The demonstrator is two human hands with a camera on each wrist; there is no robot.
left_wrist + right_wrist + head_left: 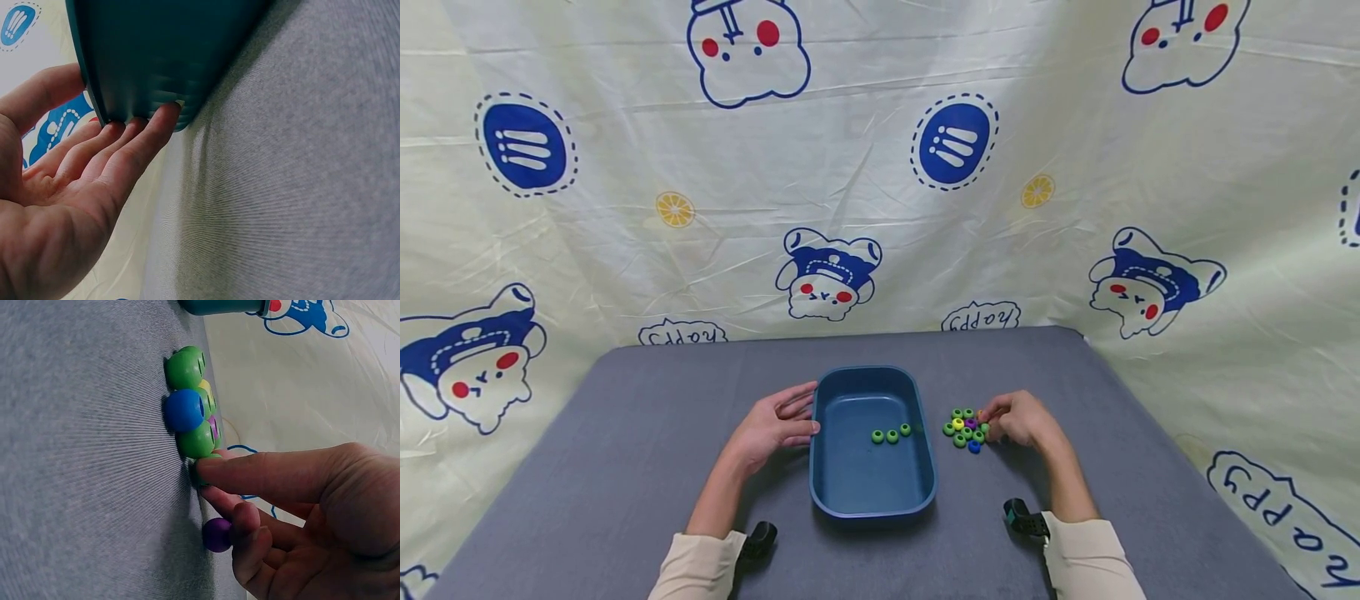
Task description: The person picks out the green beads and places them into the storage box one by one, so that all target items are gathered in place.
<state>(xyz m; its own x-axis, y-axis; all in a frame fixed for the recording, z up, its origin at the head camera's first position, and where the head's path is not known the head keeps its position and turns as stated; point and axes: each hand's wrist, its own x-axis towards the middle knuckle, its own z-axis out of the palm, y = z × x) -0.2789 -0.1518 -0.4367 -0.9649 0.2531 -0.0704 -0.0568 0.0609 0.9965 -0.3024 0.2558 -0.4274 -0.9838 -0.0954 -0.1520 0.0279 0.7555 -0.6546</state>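
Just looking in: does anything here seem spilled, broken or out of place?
Nothing looks broken or clearly spilled. The oddest thing is the backdrop: its cartoon figures appear upside down, faces below bodies. Also, in the right wrist view, one purple bead shows apart from the bead cluster, by the right hand.

Head view bright, wrist views dimmer; soft shadow beside tray (872, 483).

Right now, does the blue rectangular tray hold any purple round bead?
No, the blue rectangular tray holds only three green round beads.
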